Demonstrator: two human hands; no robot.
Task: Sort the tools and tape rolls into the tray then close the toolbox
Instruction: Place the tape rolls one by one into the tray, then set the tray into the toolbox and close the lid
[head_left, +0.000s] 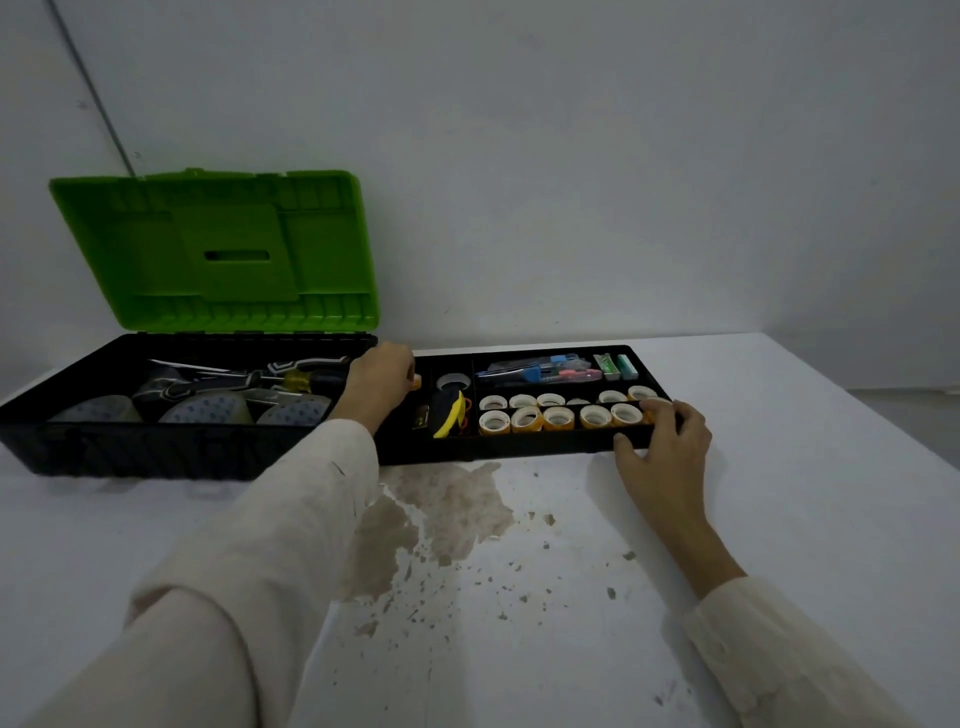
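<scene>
Head view shows your left hand (382, 382) at centre frame, fingers curled over the left end of the black tray (519, 448), just beside the open toolbox (130, 447). Your right hand (670, 441) grips the tray's right front corner, thumb on the front wall, fingers over the rim. Tape rolls (558, 418) sit in two rows in its near compartment. The green lid (218, 254) stands raised at upper left.
</scene>
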